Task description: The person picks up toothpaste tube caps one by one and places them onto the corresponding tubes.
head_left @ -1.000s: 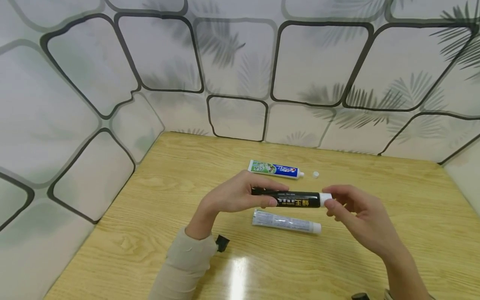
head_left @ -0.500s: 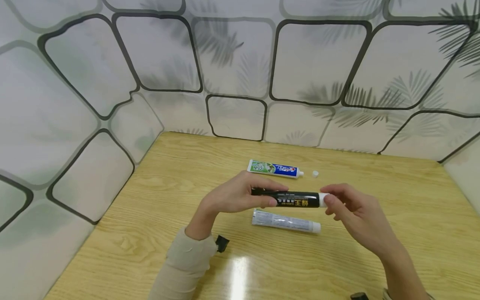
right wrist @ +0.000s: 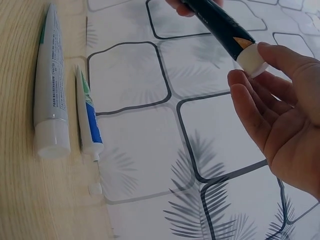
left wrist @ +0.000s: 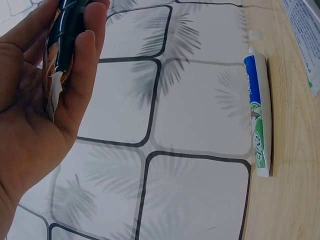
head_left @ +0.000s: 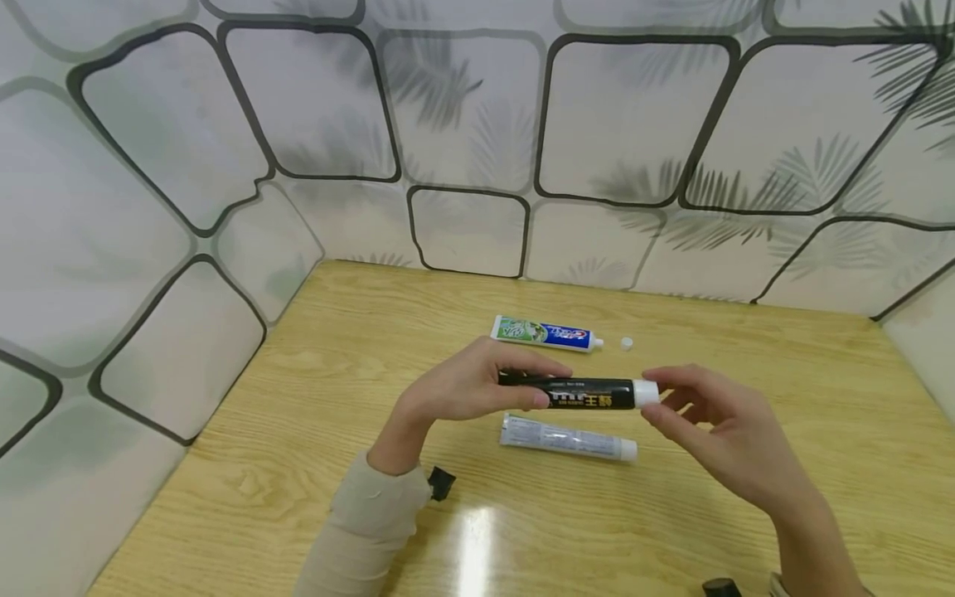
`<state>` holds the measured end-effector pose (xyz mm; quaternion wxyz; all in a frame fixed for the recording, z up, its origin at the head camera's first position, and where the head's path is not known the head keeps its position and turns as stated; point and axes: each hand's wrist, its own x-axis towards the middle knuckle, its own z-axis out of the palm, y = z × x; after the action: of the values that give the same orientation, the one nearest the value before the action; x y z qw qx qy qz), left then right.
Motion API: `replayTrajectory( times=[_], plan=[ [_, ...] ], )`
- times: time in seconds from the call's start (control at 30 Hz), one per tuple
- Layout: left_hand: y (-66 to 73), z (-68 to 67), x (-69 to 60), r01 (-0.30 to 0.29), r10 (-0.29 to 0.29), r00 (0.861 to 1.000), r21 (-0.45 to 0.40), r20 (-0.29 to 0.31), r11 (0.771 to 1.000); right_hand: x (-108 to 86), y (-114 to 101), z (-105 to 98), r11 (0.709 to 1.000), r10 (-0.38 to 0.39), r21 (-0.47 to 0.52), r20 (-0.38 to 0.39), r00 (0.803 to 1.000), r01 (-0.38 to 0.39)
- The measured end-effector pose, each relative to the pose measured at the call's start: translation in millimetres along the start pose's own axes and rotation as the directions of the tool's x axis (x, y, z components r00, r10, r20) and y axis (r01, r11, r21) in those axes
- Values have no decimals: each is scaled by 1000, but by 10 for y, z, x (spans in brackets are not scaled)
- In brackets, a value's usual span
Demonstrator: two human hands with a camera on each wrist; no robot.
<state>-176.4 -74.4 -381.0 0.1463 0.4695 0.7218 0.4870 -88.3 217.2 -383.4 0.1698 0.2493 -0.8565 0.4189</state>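
Observation:
A black toothpaste tube (head_left: 593, 393) with gold lettering is held level above the table. My left hand (head_left: 470, 383) grips its flat tail end between thumb and fingers; the left wrist view shows that end of the black tube (left wrist: 65, 42) inside the curled hand. At the other end sits a white cap (head_left: 646, 394), which my right hand (head_left: 719, 431) pinches between thumb and fingertips. In the right wrist view the thumb lies against the white cap (right wrist: 251, 60). Below the held tube a white-grey toothpaste tube (head_left: 567, 438) lies capped on the table.
Farther back lies a green and blue toothpaste tube (head_left: 548, 333) with its nozzle bare. A small white cap (head_left: 627, 343) rests to its right. Patterned panels (head_left: 470, 232) border the wooden table (head_left: 298, 398) behind and at the sides.
The right thumb has shifted from the cap's face to its lower edge, so more of the cap shows. The left hand keeps its grip and the tube stays in place.

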Motion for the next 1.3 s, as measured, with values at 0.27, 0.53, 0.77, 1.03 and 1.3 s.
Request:
replayTrajectory(
  times=[0.27,0.53,0.77,1.03,1.3],
  plan=[
    [7,9,8,1,-1,1000,9,11,1000,-23,16,11,999,34,27,-4,999,-34],
    [0,15,10,-7,7,1000,22,15,1000,-23,25,11,998,64,3,4,998,-64],
    [-2,17,16,-7,7,1000,16,19,1000,-10,14,-40,999,-29,-14,49,998,29],
    [-5,16,10,-1,1,1000,8,23,1000,0,-5,-40,997,-80,-16,66,995,81],
    [-2,17,8,4,-4,1000,8,21,1000,-16,-29,-21,999,-28,-40,35,999,30]
  ],
)
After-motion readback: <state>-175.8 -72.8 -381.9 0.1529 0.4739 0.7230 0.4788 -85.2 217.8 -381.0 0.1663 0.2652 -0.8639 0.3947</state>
